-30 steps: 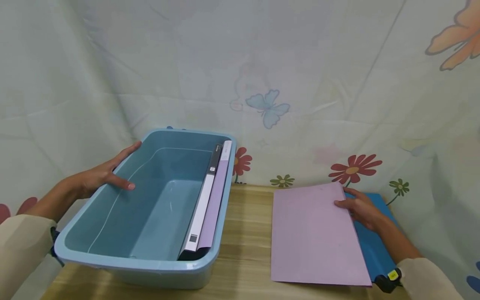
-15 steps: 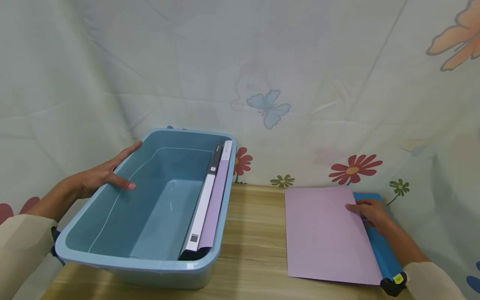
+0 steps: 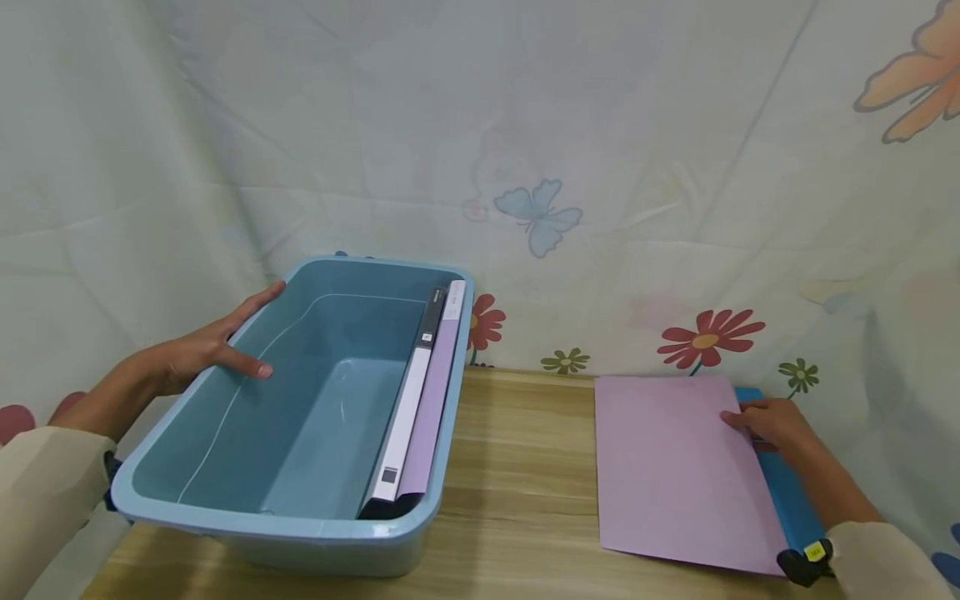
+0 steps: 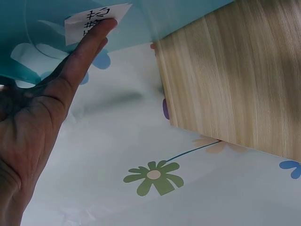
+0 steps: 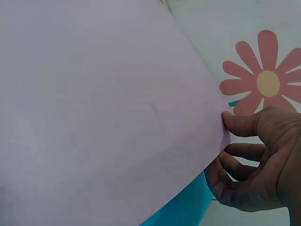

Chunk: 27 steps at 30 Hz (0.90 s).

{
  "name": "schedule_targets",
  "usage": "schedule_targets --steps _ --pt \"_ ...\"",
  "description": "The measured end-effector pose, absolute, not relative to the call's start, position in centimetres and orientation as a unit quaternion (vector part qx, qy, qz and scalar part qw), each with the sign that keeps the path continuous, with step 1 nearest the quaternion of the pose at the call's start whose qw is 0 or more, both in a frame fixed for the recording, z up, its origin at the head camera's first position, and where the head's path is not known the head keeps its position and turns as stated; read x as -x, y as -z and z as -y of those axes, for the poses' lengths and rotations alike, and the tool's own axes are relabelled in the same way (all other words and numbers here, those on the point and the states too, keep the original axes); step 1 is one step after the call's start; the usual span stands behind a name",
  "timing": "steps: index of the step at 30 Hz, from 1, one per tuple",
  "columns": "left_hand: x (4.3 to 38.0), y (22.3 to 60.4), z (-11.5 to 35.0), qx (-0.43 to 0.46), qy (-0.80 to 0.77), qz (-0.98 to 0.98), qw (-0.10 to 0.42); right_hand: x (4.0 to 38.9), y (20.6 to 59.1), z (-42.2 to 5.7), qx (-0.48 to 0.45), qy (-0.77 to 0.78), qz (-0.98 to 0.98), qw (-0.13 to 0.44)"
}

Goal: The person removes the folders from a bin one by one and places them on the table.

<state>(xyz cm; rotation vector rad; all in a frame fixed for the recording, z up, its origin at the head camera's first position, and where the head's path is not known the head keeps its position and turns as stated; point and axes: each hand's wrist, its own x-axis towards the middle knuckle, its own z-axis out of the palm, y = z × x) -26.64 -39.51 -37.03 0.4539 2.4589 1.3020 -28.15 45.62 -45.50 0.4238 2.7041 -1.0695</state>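
My left hand (image 3: pixel 202 354) holds the left wall of a light blue plastic tub (image 3: pixel 277 527), thumb inside and fingers outside. In the left wrist view, the fingers lie straight along the tub's outer side, over a white paper label (image 4: pixel 77 29) with handwriting. Inside the tub, a black-and-white file box (image 3: pixel 405 408) and a lilac one (image 3: pixel 433 400) stand on edge along the right wall. My right hand (image 3: pixel 776 425) pinches the right edge of a flat lilac folder (image 3: pixel 682 475), thumb on top. A blue folder (image 3: pixel 795 500) lies partly hidden under it.
The wooden table (image 3: pixel 517 467) stretches between the tub and the lilac folder. A pale curtain (image 3: pixel 375 142) printed with flowers and butterflies hangs directly behind the table and along its sides.
My right hand has moved to the right with the lilac folder, which now covers more of the blue folder. The left hand and the tub have stayed put.
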Motion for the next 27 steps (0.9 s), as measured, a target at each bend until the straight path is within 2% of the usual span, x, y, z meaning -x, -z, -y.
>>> schedule_targets --steps 14,27 --pt "26.6 36.9 39.6 -0.162 -0.455 -0.861 0.159 27.5 46.1 -47.0 -0.149 0.357 -0.909 0.154" --pt "26.6 36.8 39.7 -0.161 -0.456 -0.861 0.158 28.1 46.5 -47.0 -0.135 0.281 -0.94 0.142"
